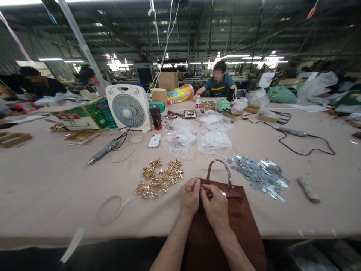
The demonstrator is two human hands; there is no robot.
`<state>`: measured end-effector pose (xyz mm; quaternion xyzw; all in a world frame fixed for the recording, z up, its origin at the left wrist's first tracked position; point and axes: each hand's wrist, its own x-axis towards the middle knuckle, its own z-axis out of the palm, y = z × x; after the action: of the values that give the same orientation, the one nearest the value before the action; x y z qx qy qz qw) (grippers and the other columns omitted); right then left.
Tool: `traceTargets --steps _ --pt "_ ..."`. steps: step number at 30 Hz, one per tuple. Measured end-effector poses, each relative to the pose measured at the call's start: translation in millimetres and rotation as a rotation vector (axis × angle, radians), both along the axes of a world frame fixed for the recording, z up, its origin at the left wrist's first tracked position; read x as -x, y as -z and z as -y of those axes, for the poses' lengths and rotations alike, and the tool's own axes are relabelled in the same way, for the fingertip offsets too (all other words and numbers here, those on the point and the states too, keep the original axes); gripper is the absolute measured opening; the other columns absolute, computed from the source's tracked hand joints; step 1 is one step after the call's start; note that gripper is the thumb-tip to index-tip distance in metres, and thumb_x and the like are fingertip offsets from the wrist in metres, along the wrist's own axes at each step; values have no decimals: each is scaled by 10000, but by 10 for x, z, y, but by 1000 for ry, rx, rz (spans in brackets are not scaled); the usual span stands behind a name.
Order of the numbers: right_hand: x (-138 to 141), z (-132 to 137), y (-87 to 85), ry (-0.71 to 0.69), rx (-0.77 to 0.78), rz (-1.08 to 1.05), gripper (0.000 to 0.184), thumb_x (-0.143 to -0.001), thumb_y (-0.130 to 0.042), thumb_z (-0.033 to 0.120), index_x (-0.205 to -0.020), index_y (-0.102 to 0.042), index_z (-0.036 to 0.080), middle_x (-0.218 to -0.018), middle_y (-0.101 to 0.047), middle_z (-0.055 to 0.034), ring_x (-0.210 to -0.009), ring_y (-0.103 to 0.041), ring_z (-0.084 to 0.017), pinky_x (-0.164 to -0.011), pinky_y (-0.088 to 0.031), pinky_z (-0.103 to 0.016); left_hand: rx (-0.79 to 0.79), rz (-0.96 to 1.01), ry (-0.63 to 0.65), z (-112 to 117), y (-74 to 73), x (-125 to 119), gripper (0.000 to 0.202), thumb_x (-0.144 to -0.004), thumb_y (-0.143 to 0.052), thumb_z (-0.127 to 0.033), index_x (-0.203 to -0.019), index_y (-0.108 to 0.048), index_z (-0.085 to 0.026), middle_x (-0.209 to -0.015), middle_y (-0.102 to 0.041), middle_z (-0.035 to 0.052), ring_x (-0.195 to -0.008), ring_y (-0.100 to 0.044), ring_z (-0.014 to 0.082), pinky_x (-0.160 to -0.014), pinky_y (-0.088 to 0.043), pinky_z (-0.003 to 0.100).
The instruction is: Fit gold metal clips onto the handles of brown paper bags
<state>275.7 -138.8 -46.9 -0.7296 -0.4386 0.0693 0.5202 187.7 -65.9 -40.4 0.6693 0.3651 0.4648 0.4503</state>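
A brown handbag (244, 226) hangs over the table's front edge, its looped handle (218, 162) standing up and partly wrapped in clear film. My left hand (189, 199) is closed on the bag's top left corner, where a brown strap end shows between the fingers. Close against it, my right hand (216, 207) pinches at the same edge; whatever is between its fingertips is hidden. A short strap (234, 195) lies across the bag to the right of that hand. Gold metal fittings (162, 177) are heaped left of the hands, and flat silver metal pieces (259, 173) lie to the right.
On the table (56, 203) are a clear tape-like ring (109, 209), a grey roll (308, 190), two corded tools (103, 151) (291, 131), a phone (154, 140), plastic bags (214, 142) and a box fan (128, 108). A person (221, 84) sits opposite; others sit left.
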Motion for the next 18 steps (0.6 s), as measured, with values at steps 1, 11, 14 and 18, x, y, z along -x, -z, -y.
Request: traceTargets --steps 1,11,14,18 --pt "-2 7 -2 -4 7 26 248 -965 -593 417 -973 -742 219 -902 -751 -67 -756 -689 -213 -709 -551 -317 -2 1 -2 -1 3 1 276 -1003 -544 -342 -1045 -781 -206 -1008 -804 47 -941 -734 217 -911 -565 324" --pt "-67 73 -57 -123 -15 -101 354 -979 -565 485 -1117 -756 221 -1069 -745 -95 -882 -691 -237 -792 -556 -336 4 -185 -93 -61 86 -55 269 -1000 -489 -295 -1091 -732 -225 -997 -784 61 -941 -723 230 -888 -539 345" --pt "-62 149 -98 -75 -77 -256 462 -953 -598 571 -1171 -732 187 -856 -712 -53 -665 -618 -191 -627 -530 -301 -70 -265 -166 3 90 -91 266 -981 -470 -207 -1091 -712 -224 -1083 -763 76 -1042 -687 235 -960 -517 371" --pt "-64 194 -122 -4 -211 -269 471 -891 -679 642 -1042 -750 201 -652 -608 -14 -587 -559 -190 -555 -481 -307 -185 -522 -133 64 196 -189 113 -891 -590 -204 -923 -694 -233 -1013 -741 82 -1019 -643 282 -868 -524 396"
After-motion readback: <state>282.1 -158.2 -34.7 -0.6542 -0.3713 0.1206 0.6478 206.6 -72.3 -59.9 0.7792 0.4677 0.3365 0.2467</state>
